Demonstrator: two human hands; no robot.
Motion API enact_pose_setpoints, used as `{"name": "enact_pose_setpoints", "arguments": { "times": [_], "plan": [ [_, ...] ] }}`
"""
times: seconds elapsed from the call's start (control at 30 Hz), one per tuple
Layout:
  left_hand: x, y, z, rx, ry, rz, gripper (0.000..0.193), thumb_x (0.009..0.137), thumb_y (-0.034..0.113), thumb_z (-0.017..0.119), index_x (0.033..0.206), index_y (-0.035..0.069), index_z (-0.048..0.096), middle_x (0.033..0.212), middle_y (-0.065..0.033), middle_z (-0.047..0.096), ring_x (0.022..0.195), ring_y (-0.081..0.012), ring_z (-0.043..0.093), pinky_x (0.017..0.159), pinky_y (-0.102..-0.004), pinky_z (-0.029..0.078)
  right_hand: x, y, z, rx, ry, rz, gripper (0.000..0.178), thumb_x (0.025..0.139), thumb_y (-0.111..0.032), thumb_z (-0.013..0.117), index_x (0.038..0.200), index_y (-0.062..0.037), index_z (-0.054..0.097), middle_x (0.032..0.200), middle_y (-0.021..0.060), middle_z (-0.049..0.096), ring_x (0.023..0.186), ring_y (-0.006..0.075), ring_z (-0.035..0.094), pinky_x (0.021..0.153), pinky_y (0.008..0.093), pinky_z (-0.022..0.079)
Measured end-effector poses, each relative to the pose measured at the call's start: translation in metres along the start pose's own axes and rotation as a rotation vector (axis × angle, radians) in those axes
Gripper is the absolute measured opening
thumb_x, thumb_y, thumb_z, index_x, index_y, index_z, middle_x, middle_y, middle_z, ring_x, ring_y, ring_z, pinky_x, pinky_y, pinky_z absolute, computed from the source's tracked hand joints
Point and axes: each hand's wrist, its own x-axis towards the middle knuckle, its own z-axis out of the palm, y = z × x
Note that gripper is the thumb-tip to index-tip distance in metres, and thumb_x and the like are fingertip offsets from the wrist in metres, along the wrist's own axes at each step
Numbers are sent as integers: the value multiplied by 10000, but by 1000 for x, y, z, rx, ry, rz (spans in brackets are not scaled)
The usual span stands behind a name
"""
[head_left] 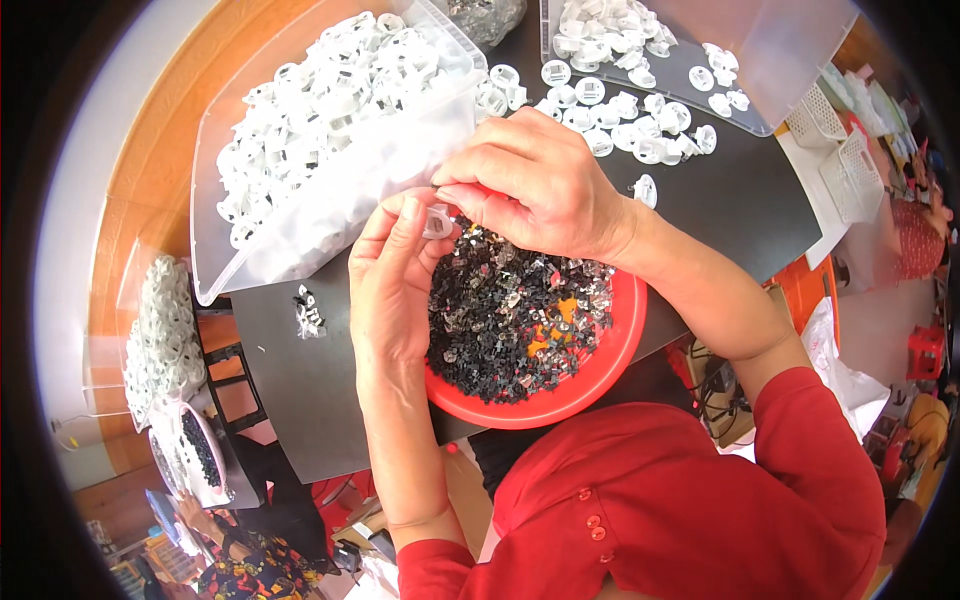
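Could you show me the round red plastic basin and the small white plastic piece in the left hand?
Round red plastic basin (628,322): head view, on its bare right side.
Small white plastic piece (437,222): head view, on its visible face.

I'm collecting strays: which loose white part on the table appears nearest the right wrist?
The lone white part beside the right wrist, apart from the cluster farther up.

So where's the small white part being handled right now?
In the head view, slightly left of centre: the small white part is in the left hand, beside the right hand, by the upper-left edge of the red basin.
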Motion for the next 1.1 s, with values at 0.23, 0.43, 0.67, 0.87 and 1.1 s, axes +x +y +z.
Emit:
{"name": "enact_pose_setpoints", "arguments": {
  "times": [0.23, 0.43, 0.67, 0.87, 1.1],
  "plan": [
    [1, -2, -3, 25, -23, -35, 198, 948, 190, 582, 1048, 27, 630, 938, -52, 668, 844, -141, 635, 756, -258, 503, -3, 1, 6, -44, 43, -18, 92, 768, -141, 701, 831, -106, 644, 736, 9, 552, 617, 201, 513, 602, 319, 446],
    [1, -2, -2, 13, -35, -33, 157, 944, 182, 584, 993, 38, 622, 931, -42, 658, 840, -124, 624, 757, -247, 498, -2, -1, 3, -29, 26, -43, 98, 761, -129, 699, 846, -107, 654, 738, -1, 557, 621, 193, 512, 606, 306, 434],
    [0, 0, -2, 25, -65, -38, 142, 945, 167, 568, 986, 39, 615, 927, -33, 643, 848, -106, 608, 756, -245, 491, 0, -2, -1, 30, -35, -64, 202, 709, -57, 763, 896, -70, 689, 797, 31, 649, 673, 183, 597, 616, 292, 458],
    [1, -1, -2, 53, -85, -48, 196, 955, 196, 538, 1022, 23, 602, 948, -33, 637, 859, -99, 595, 772, -243, 478, -1, -3, -1, 41, -64, -33, 200, 708, -49, 760, 892, -75, 685, 791, 28, 647, 673, 185, 596, 625, 300, 459],
    [1, -1, -3, 63, -86, -58, 224, 951, 204, 525, 1067, 22, 587, 959, -25, 630, 877, -96, 590, 764, -241, 461, -1, -2, 0, 12, -79, -44, 207, 701, -39, 753, 890, -84, 682, 792, 24, 644, 678, 185, 594, 633, 291, 459]
  ]
}}
